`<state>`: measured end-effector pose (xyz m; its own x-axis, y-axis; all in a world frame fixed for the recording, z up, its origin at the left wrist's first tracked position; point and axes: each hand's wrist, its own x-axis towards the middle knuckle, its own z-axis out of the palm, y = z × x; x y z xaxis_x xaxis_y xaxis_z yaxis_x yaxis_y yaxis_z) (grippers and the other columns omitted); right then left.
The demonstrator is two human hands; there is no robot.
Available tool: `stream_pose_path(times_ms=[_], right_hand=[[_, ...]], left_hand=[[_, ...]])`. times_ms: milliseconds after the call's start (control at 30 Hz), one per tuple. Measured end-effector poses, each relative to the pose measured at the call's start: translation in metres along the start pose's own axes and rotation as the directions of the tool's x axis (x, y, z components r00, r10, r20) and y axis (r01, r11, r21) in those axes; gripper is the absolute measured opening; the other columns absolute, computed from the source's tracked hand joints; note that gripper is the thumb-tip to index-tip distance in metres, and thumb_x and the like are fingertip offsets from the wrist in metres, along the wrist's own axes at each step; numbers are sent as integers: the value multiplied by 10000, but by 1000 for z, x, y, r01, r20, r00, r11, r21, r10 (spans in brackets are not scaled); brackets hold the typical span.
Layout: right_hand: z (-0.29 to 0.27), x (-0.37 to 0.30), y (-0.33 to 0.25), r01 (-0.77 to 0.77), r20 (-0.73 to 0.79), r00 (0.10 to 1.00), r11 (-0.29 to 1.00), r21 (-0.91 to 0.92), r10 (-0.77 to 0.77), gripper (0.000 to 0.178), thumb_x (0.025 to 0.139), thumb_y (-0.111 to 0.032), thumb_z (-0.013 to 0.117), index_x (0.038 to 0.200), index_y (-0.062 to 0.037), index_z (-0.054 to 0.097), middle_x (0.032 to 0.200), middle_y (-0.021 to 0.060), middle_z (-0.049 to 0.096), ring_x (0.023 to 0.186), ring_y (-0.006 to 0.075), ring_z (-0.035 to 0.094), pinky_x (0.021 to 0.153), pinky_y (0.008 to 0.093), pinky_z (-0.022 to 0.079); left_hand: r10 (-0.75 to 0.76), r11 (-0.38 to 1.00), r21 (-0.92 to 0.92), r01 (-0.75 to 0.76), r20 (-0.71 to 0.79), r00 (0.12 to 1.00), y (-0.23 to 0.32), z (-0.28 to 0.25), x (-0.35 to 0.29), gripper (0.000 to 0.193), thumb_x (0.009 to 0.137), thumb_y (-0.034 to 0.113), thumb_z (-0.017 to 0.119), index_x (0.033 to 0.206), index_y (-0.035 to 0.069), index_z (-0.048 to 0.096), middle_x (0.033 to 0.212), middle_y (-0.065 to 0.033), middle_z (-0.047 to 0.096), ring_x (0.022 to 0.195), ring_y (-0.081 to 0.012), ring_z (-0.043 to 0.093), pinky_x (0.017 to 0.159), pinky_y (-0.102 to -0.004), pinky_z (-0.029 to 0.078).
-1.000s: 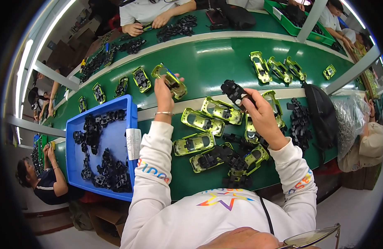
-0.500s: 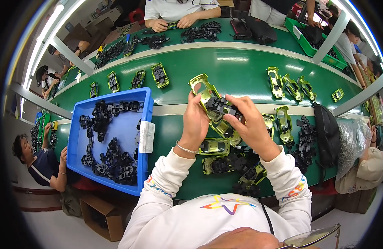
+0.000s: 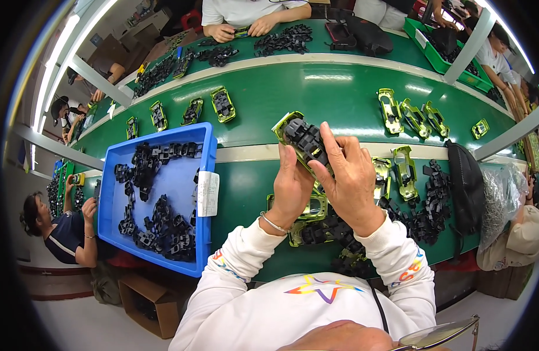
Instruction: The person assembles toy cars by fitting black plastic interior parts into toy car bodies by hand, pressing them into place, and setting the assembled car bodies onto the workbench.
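Note:
Above the middle of the bench I hold a yellow-green toy car body, tilted, with a black plastic chassis part lying in its hollow. My left hand is closed round the body's near left side. The fingers of my right hand grip the right side, the thumb pressing near the black part's lower end. My palms hide the lower half of the body. Beneath my wrists lie more car bodies, some with black parts in or beside them.
At left stands a blue bin of black parts. Car bodies stand in a row at far left; several shells lie at far right. A black parts heap, a black case and a clear bag lie right. Co-workers sit around.
The car body has turned in my hands, and the black part now lies along it, covering its opening. My right hand has shifted slightly left, its index finger straightened along the part.

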<state>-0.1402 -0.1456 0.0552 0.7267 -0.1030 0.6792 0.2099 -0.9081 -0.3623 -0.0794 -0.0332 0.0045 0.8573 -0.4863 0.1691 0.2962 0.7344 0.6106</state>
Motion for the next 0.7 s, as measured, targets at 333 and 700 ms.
stream_pose_path(times_ms=[333, 700], right_hand=[[-9, -3, -6, 18, 19, 1000, 999, -40, -17, 634, 879, -294, 725, 1409, -7, 527, 1012, 90, 607, 815, 229, 564, 700, 354, 404], [-2, -5, -3, 50, -47, 998, 999, -3, -50, 625, 877, -306, 721, 1400, -18, 538, 1024, 98, 613, 823, 234, 569, 696, 354, 398]], left_hand=[[-8, 999, 54, 8, 0, 1000, -2, 0, -3, 554, 1096, 431, 223, 1441, 40, 410, 1397, -138, 543, 1301, -259, 521, 1124, -420, 388], [-13, 1000, -9, 13, -17, 1000, 0, 4, -8, 556, 1094, 439, 229, 1440, 42, 408, 1389, -125, 555, 1294, -248, 529, 1109, -421, 404]])
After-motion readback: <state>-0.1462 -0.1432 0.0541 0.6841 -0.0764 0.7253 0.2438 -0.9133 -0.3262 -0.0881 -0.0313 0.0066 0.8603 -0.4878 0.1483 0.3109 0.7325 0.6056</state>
